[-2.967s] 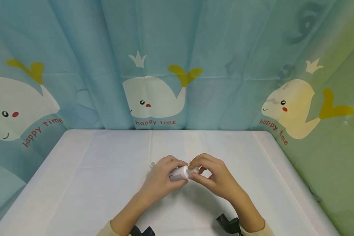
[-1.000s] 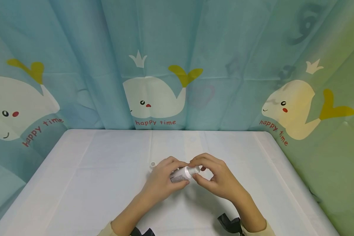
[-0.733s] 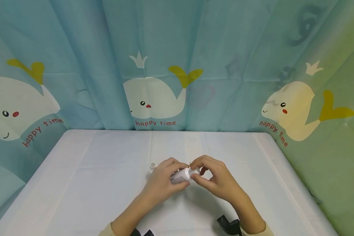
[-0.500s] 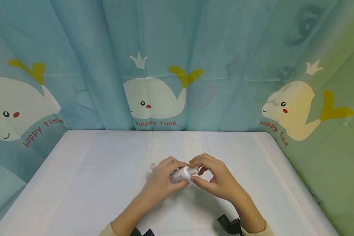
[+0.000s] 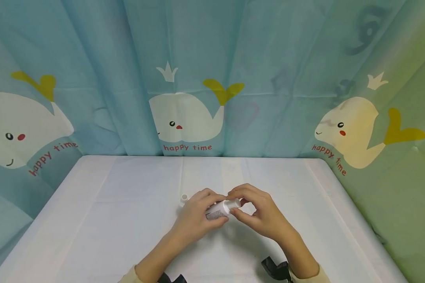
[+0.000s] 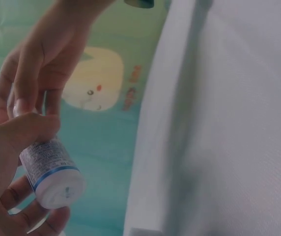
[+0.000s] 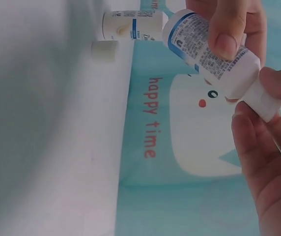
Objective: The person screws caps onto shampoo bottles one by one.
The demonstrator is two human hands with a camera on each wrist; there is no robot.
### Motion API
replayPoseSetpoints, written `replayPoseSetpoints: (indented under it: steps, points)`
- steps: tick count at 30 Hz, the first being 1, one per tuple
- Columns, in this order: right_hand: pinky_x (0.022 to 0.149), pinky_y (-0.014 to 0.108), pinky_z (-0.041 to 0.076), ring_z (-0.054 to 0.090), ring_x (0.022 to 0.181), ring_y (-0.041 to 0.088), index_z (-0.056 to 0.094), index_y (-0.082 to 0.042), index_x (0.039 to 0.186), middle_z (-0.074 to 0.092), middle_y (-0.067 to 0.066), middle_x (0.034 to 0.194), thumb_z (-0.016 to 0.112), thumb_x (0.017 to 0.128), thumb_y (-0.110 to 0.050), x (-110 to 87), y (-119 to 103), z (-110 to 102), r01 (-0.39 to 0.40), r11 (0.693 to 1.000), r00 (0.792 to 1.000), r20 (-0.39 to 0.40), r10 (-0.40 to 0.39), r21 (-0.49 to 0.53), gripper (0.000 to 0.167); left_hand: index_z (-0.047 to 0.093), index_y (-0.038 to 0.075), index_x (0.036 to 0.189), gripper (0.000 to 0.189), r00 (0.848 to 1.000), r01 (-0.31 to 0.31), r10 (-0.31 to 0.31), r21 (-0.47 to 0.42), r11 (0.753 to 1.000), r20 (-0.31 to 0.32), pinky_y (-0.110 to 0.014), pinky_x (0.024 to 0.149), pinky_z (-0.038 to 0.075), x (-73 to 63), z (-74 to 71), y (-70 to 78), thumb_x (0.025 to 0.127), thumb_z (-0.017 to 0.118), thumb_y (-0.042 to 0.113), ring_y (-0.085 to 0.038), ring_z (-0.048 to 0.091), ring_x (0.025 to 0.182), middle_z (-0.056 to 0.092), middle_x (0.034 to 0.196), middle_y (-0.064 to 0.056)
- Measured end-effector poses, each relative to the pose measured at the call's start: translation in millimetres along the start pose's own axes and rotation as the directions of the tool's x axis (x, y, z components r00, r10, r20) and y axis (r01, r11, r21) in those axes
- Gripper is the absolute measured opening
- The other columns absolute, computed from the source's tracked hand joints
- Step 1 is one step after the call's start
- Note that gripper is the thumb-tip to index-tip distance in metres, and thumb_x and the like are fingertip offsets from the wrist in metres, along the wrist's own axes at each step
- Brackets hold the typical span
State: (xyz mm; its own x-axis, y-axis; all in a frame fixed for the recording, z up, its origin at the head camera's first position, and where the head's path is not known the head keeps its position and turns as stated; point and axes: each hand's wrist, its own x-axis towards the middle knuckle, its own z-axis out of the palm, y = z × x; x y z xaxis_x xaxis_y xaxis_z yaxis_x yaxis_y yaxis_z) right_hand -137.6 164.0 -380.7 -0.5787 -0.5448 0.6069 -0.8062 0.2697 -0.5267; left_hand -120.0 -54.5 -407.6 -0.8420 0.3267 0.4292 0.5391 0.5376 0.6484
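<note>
My left hand [image 5: 196,214] grips a small white bottle [image 5: 217,210], tilted above the table, its narrow end toward the right. The left wrist view shows its printed label [image 6: 46,160], a blue band and the round base. Thumb and fingers of my right hand [image 5: 258,210] pinch the narrow white cap [image 7: 262,101] at that end. Behind my left hand, the right wrist view has a second white bottle [image 7: 133,25] standing on the table, also with a blue band. A loose white cap [image 7: 104,50] lies beside it.
The table [image 5: 127,236] wears a white cover. Just left of my left hand, a small white round rim [image 5: 184,197] shows. A blue-green curtain [image 5: 279,59] with printed whales hangs behind and at the sides. Black wrist mounts [image 5: 276,269] sit near both sleeves.
My right fingers have shifted round the cap between frames, covering it and then baring more of it. Both hands and the bottle stay in nearly the same place.
</note>
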Motion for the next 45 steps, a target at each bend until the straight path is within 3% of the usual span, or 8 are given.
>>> replayPoseSetpoints:
  steps: [6, 16, 21, 24, 29, 32, 36, 45]
  points:
    - [0.072, 0.023, 0.056, 0.065, 0.091, 0.01, 0.069, -0.015, 0.108, 0.07, -0.004, 0.102, 0.078, 0.085, -0.005, -0.5, -0.4, 0.4, -0.008, 1.0, 1.0, 0.005, 0.008, 0.023, 0.026, 0.072, 0.024, 0.111, 0.038, 1.0, -0.004, 0.004, 0.002, 1.0, 0.005, -0.021, 0.069, 0.047, 0.1, -1.2, 3.5, 0.076, 0.086, 0.029, -0.004, 0.055, 0.088, 0.062, 0.101, 0.016]
    - [0.075, 0.021, 0.056, 0.065, 0.099, 0.013, 0.07, -0.015, 0.112, 0.069, 0.0, 0.112, 0.076, 0.084, 0.001, -1.9, 1.4, -4.1, -0.011, 1.0, 0.998, 0.059, 0.009, 0.022, 0.033, 0.072, 0.023, 0.112, 0.039, 1.0, 0.006, -0.006, -0.005, 1.0, -0.004, -0.022, 0.071, 0.047, 1.3, -4.6, 3.8, 0.076, 0.087, 0.029, -0.003, 0.056, 0.089, 0.062, 0.1, 0.015]
    - [0.07, 0.019, 0.054, 0.063, 0.087, 0.006, 0.071, -0.018, 0.112, 0.07, -0.007, 0.102, 0.078, 0.086, -0.012, -2.2, 1.5, -4.4, -0.052, 0.999, 0.998, 0.045, 0.052, -0.002, 0.028, 0.072, 0.025, 0.111, 0.038, 1.0, 0.015, -0.015, -0.008, 1.0, 0.009, -0.022, 0.07, 0.047, 0.5, -5.1, 4.0, 0.076, 0.086, 0.03, -0.003, 0.055, 0.088, 0.062, 0.1, 0.015]
    - [0.068, 0.021, 0.053, 0.062, 0.089, 0.008, 0.07, -0.018, 0.115, 0.07, -0.006, 0.106, 0.08, 0.085, -0.016, -2.9, 1.0, -3.7, -0.061, 0.998, 0.997, 0.043, 0.062, -0.013, 0.031, 0.072, 0.025, 0.111, 0.039, 1.0, 0.019, -0.019, -0.004, 1.0, 0.013, -0.022, 0.07, 0.047, -0.2, -5.0, 3.8, 0.076, 0.086, 0.031, -0.003, 0.055, 0.088, 0.061, 0.1, 0.016]
    - [0.071, 0.021, 0.054, 0.064, 0.101, 0.013, 0.07, -0.017, 0.116, 0.067, -0.001, 0.117, 0.079, 0.084, -0.006, -2.5, 0.5, -3.5, -0.028, 0.999, 0.999, 0.04, 0.029, -0.022, 0.036, 0.072, 0.024, 0.113, 0.04, 1.0, 0.017, -0.017, -0.003, 1.0, 0.005, -0.022, 0.071, 0.047, 0.1, -5.1, 2.9, 0.076, 0.086, 0.031, -0.003, 0.055, 0.089, 0.061, 0.101, 0.016]
    - [0.072, 0.017, 0.053, 0.065, 0.098, 0.012, 0.071, -0.017, 0.112, 0.068, -0.002, 0.113, 0.078, 0.083, 0.0, -2.5, 0.7, -3.5, 0.0, 1.0, 1.0, 0.031, 0.001, -0.027, 0.034, 0.071, 0.025, 0.114, 0.041, 1.0, 0.014, -0.014, -0.006, 1.0, 0.003, -0.022, 0.07, 0.047, 0.6, -4.9, 2.5, 0.077, 0.086, 0.031, -0.003, 0.055, 0.088, 0.061, 0.101, 0.016]
    - [0.071, 0.015, 0.052, 0.064, 0.089, 0.007, 0.072, -0.017, 0.108, 0.067, -0.006, 0.105, 0.08, 0.082, -0.005, -3.3, 0.9, -3.3, -0.001, 0.999, 1.0, 0.018, 0.002, -0.045, 0.031, 0.072, 0.026, 0.113, 0.04, 1.0, 0.005, -0.005, -0.007, 1.0, 0.003, -0.022, 0.07, 0.047, 0.8, -4.2, 2.6, 0.077, 0.086, 0.03, -0.003, 0.054, 0.088, 0.061, 0.1, 0.017]
    - [0.065, 0.028, 0.055, 0.059, 0.082, 0.002, 0.071, -0.022, 0.108, 0.065, -0.013, 0.096, 0.081, 0.081, -0.021, -3.0, -2.0, -2.2, -0.064, 0.989, 0.998, 0.015, 0.067, -0.131, 0.029, 0.072, 0.026, 0.111, 0.038, 1.0, -0.001, 0.001, 0.003, 1.0, 0.001, -0.022, 0.07, 0.047, 0.3, -3.6, 4.4, 0.076, 0.086, 0.028, -0.004, 0.054, 0.088, 0.061, 0.099, 0.016]
